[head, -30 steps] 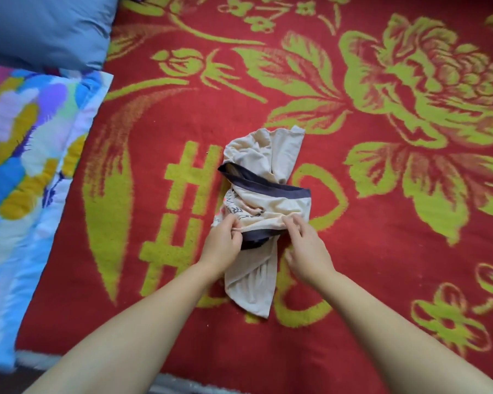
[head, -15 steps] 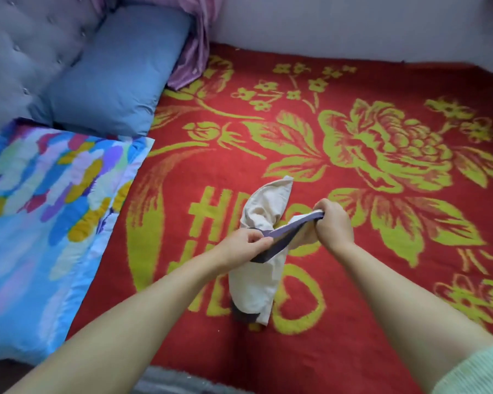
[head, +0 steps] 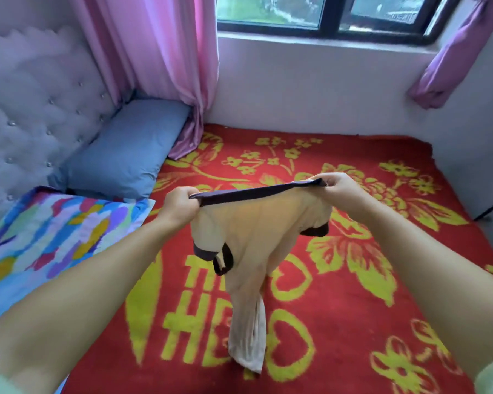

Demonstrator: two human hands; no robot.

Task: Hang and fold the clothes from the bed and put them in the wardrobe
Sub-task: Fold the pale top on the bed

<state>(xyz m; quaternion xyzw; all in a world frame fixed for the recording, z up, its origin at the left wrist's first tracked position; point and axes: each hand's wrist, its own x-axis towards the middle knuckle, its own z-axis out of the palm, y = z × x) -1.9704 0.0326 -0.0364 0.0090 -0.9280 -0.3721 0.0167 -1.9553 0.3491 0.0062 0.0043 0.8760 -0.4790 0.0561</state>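
Cream garment (head: 256, 237) with dark trim hangs in the air above the bed, held up by both hands. The left hand (head: 180, 207) has its fingers curled tight round the left end of the dark band (head: 256, 190) along the top edge, so this grip is clamped on the cloth. The right hand (head: 339, 189) pinches the right end of the same band between thumb and fingers, also clamped on it. Between the two hands the band is pulled almost straight, a little higher on the right side. Below the band the cream cloth falls loose and narrows to a long tail, and its lowest end (head: 248, 345) reaches down to the red blanket (head: 353, 322); whether it touches the blanket cannot be told. Two small dark-edged openings show on the garment, one low on the left and one on the right.

The red blanket with yellow flowers and letters covers the bed. On the left side lies a colourful quilt (head: 49, 237), and behind it a blue pillow (head: 125, 149) leans at the padded headboard (head: 34, 109). A pink curtain (head: 160, 66) hangs down to the corner of the bed beside the pillow. Above the white wall there is a window (head: 325, 15), and a purple curtain (head: 450, 58) hangs at its right side.
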